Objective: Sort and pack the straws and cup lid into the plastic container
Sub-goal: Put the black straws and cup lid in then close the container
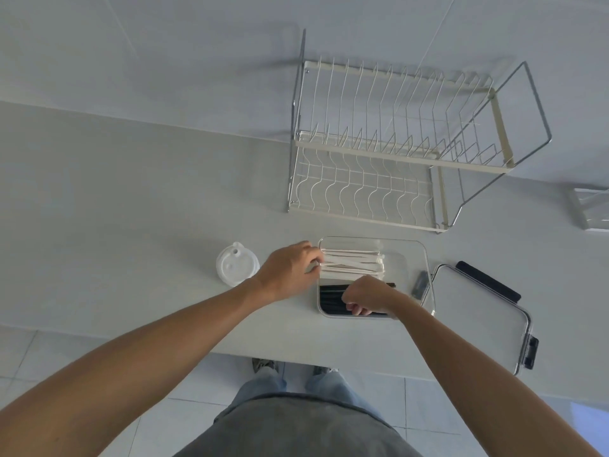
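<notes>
Head view: paper-wrapped white straws (352, 261) inside clear rectangular container (416, 258).

Plastic container (425, 258): clear, glossy, smooth. White straws (352, 262) beyond the right hand (369, 296): matt, paper-wrapped look. Black straws (331, 300) under that hand: smooth, dark plastic. Cup lid (235, 265) left of the left hand (290, 270): translucent white plastic. Container lid (478, 311), right: clear plastic, black clasps. Countertop (131, 209): matt, smooth. Dish rack (395, 143): coated wire, shiny metal frame.
</notes>
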